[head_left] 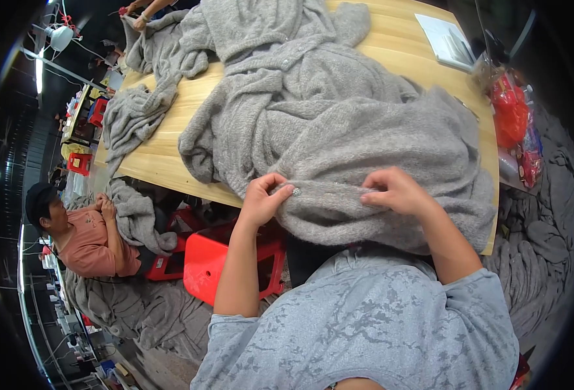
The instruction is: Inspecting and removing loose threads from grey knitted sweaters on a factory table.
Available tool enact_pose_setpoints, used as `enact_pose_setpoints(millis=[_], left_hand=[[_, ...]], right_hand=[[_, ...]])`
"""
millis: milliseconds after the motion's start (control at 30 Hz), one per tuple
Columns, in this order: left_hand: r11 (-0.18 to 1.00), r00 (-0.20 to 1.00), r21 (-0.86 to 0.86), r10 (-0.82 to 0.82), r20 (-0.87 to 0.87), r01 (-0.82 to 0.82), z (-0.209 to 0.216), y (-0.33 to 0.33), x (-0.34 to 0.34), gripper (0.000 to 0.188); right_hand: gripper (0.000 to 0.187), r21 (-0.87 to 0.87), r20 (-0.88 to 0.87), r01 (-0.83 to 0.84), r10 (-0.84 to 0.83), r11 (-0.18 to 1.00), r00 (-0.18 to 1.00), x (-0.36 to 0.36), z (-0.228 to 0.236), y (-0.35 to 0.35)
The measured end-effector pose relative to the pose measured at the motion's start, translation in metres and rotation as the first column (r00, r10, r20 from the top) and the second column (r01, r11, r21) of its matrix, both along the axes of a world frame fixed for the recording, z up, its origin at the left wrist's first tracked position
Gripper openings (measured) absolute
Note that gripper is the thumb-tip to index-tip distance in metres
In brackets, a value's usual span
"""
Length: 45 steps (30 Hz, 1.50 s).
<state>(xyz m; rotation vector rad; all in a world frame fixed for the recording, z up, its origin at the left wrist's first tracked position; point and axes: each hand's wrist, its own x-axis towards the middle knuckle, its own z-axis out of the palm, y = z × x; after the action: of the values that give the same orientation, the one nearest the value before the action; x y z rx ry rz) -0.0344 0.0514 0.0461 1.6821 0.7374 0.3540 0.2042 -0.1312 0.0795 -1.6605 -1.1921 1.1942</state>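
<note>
A large, fuzzy grey knitted garment [365, 143] lies heaped across the table, its near edge hanging over the front. My left hand [262, 200] pinches that near edge between thumb and fingers. A small shiny button-like piece [296, 192] shows right beside the thumb tip. Farther right along the same edge, my right hand [398, 190] is closed with thumb and forefinger on the knit. Whether its fingertips also hold something tiny is too small to make out. Between both hands the fabric runs in a loose band.
The wooden table [404, 39] carries more grey knitwear [140, 114]. A white stack of sheets [444, 40] lies at the far right, near red plastic bags [513, 110]. Red stools [209, 266] stand at left, beside a seated person [89, 234]. Another person's hand [139, 23] holds cloth.
</note>
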Motion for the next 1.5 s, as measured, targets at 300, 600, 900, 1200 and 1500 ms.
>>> enact_pose_setpoints(millis=[300,600,900,1200,1500], left_hand=[[0.756,0.939,0.562,-0.319,-0.131,0.336,0.06,-0.056,0.067,0.024],[0.907,0.966,0.341,-0.202,-0.162,0.247,0.052,-0.062,0.066,0.009],[0.902,0.996,-0.424,-0.086,0.009,0.081,0.034,-0.068,0.058,0.006],[0.912,0.94,0.26,-0.269,-0.21,0.319,0.032,-0.069,0.053,0.007],[0.726,0.973,0.648,-0.157,-0.168,0.229,0.025,-0.078,0.052,0.017]], right_hand=[[0.013,0.105,-0.066,0.144,-0.137,0.984,0.988,-0.001,-0.005,-0.019],[0.019,0.457,0.199,0.086,-0.196,0.885,0.96,-0.031,-0.015,0.004],[0.015,0.405,0.335,-0.013,-0.136,0.914,0.933,-0.04,-0.02,0.008],[0.013,0.348,0.321,-0.066,-0.053,0.935,0.945,-0.035,-0.023,0.001],[0.008,0.285,0.603,-0.046,-0.142,0.958,0.785,-0.033,-0.029,0.037]])
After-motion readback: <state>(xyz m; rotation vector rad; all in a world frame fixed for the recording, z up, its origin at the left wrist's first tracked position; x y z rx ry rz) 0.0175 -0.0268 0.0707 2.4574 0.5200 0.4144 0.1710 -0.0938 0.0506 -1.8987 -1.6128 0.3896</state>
